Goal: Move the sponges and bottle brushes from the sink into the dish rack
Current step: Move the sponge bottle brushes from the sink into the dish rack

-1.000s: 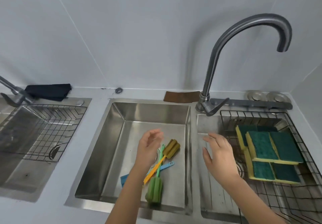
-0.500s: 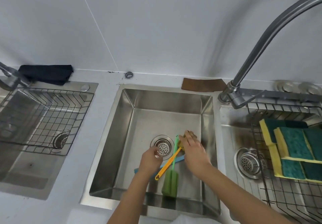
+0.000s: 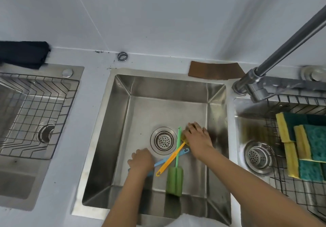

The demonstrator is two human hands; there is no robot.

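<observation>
Three bottle brushes lie crossed on the floor of the middle sink (image 3: pixel 217 113). The green brush (image 3: pixel 174 181) has its foam head nearest me. My right hand (image 3: pixel 197 138) is closed over the sponge head of the orange brush (image 3: pixel 172 158). My left hand (image 3: pixel 141 160) is closed over the head end of the blue brush (image 3: pixel 183 151), which it hides. Several yellow-and-green sponges (image 3: pixel 310 143) lie in the wire dish rack (image 3: pixel 280 179) over the right basin.
A drain strainer (image 3: pixel 163 140) sits in the middle sink beside the brushes. The faucet (image 3: pixel 282 50) rises at the right rear. Another wire rack (image 3: pixel 35 113) sits in the left basin. A dark cloth (image 3: pixel 23 53) and a brown pad (image 3: pixel 215 70) lie by the wall.
Both hands dropped into the middle sink. The right hand moved left from over the right basin onto the orange brush's head; the left hand closed on the blue brush. The camera tilted down and closer.
</observation>
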